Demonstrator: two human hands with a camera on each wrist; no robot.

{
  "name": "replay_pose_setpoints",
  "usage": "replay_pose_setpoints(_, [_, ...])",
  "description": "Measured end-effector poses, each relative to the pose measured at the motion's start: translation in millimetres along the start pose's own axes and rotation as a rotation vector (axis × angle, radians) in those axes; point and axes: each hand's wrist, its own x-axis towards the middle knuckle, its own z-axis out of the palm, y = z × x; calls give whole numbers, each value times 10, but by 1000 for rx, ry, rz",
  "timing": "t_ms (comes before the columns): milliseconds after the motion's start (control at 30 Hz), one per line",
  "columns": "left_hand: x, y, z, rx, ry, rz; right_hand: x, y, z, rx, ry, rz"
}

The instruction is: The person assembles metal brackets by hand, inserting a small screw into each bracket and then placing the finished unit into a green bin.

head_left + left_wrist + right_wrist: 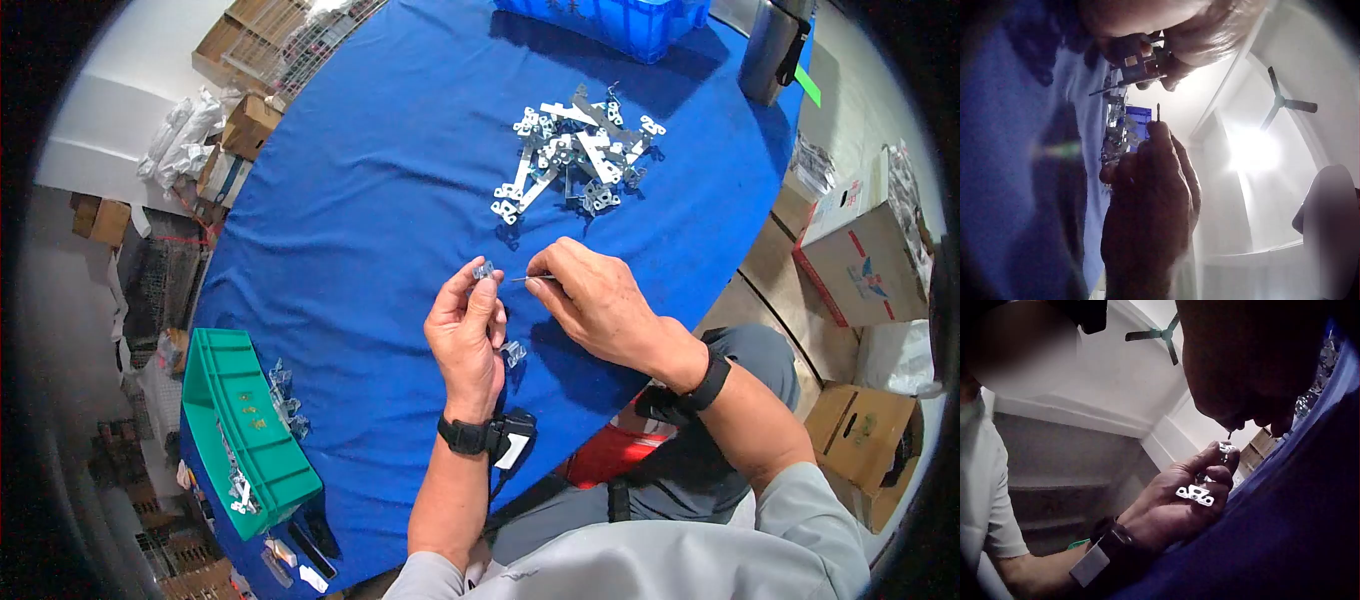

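Observation:
The left hand [468, 335] pinches a small clear or metallic piece [484, 271] between thumb and fingertips. A second piece [514, 353] shows beside its palm; in the right wrist view this white piece [1195, 495] with holes lies against the palm. The right hand [600, 300] pinches a thin pointed metal pin [530, 278], its tip directed at the left hand's piece and apart from it. In the left wrist view the pin [1159, 112] stands up from the right fingertips, below the held metal piece [1132, 62].
A heap of white and grey metal parts [585, 150] lies on the blue cloth [380, 150]. A green bin [250, 420] stands at the left with clear pieces [287, 400] beside it. At the back are a blue crate [620, 25] and a dark flask [773, 55].

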Motion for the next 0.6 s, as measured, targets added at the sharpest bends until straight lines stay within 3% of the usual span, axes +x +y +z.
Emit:
replay_pose_setpoints(167, [-84, 69, 180, -75, 98, -112, 54, 44, -21, -71, 29, -59])
replay_pose_setpoints(600, [-254, 62, 174, -36, 111, -70, 12, -19, 19, -110, -12, -82])
